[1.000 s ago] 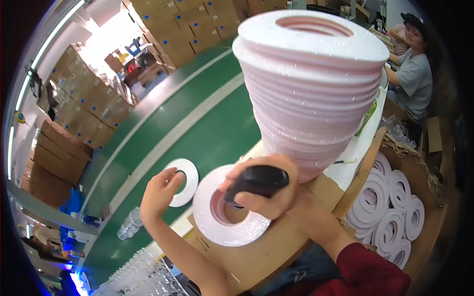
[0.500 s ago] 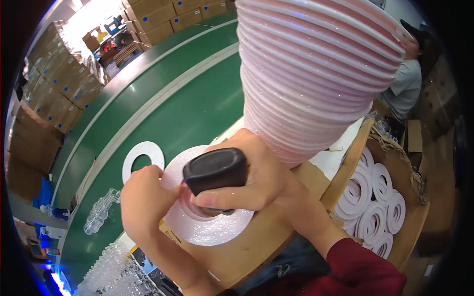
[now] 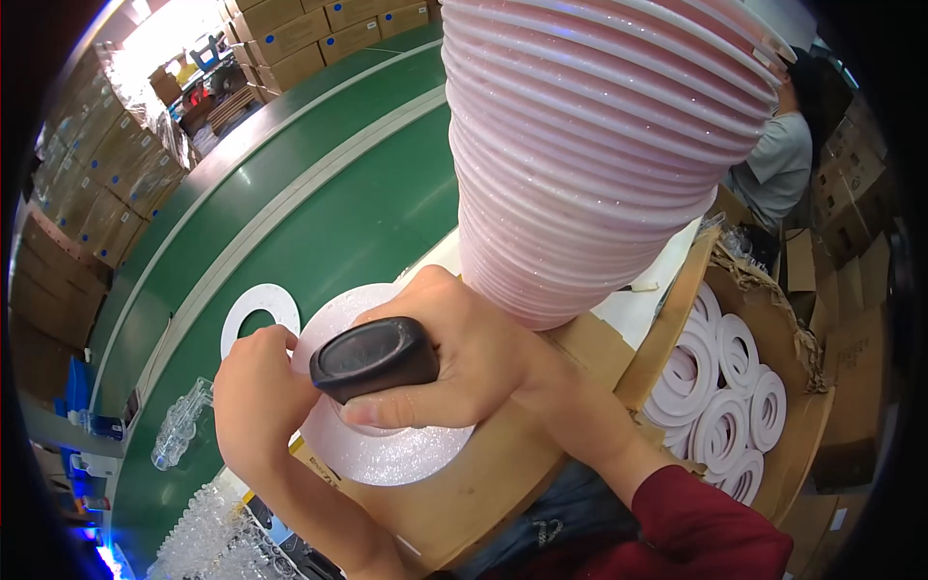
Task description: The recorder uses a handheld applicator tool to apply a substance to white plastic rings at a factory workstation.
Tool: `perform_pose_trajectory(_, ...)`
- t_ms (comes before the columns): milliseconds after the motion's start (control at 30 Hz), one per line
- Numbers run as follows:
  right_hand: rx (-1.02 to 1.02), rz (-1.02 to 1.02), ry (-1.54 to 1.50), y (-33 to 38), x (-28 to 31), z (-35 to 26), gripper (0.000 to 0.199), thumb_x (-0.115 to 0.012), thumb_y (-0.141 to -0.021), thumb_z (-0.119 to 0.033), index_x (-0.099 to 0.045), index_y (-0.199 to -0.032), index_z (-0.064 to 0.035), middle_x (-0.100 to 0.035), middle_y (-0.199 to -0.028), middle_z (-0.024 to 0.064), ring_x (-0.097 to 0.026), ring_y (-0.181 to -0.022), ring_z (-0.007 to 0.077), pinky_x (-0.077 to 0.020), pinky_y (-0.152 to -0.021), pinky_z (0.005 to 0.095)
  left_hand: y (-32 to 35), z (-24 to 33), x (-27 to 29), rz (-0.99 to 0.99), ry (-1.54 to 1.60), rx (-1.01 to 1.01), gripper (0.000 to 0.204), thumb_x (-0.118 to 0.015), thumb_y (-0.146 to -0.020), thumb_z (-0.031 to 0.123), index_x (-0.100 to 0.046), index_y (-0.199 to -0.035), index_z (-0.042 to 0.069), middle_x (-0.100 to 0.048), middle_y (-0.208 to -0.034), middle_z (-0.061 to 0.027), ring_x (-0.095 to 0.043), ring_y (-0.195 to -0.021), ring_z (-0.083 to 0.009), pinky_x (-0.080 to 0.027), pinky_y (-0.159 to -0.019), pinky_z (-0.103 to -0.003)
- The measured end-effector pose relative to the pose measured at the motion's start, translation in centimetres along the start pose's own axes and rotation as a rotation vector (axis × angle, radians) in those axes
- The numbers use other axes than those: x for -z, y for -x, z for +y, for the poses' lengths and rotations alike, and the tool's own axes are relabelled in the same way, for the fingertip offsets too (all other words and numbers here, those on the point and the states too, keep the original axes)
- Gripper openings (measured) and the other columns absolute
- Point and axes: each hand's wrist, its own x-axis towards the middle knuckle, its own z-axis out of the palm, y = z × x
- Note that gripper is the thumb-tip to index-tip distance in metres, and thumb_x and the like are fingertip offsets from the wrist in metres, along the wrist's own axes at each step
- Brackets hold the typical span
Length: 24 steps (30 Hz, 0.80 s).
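Note:
In my right hand (image 3: 469, 353) is a tool with a rounded black handle (image 3: 377, 360); its lower end is hidden. I hold it over the middle of a broad, glittery pinkish-white disc (image 3: 391, 456), which lies on cardboard (image 3: 464, 507). At the disc's left side is my left hand (image 3: 253, 401), its fingers curled inward. The tool hides its thumb tip, so what it pinches does not show. A flat white ring (image 3: 237, 317) lies just beyond the left hand, on the green surface.
A tall leaning stack of ribbed pinkish-white pieces (image 3: 590, 155) rises beyond my right hand. An open carton (image 3: 810, 449) with several rings (image 3: 767, 411) stands at right. A green conveyor (image 3: 377, 198) curves behind. Clear plastic pieces (image 3: 182, 425) lie left. A person (image 3: 785, 159) is far right.
Both hands and the tool sit further left in view, along with the whole scene. The tool's handle has tilted and shows more of its flat top. Both hands stay at the disc.

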Motion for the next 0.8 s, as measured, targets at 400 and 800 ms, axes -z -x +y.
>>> perform_pose_trajectory(400, -0.042, -0.026, 0.0, 0.0, 0.1, -0.1, 0.019, -0.083, -0.078, -0.012, -0.074, -0.089, 0.0002, -0.069, -0.068, 0.0043, -0.061, -0.056, 0.0099, -0.0461, -0.052, 0.0259, -0.2, -0.5, -0.3, -0.007, -0.045, -0.005, 0.034, -0.075, -0.07, 0.018, -0.075, -0.098, 0.0, -0.074, -0.09, -0.0199, -0.073, -0.087, -0.0367, -0.057, -0.079, -0.043)
perform_pose_trajectory(800, -0.209, -0.098, -0.116, 0.0, 1.8, -0.8, 0.023, -0.083, -0.079, -0.015, -0.073, -0.091, 0.0012, -0.073, -0.078, 0.0068, -0.066, -0.071, 0.0121, -0.0535, -0.067, 0.0275, -0.6, -1.9, 0.3, -0.012, 0.0, 0.052, 0.042, -0.085, -0.067, 0.027, -0.074, -0.096, -0.001, -0.075, -0.09, -0.0177, -0.074, -0.084, -0.0318, -0.057, -0.076, -0.04)
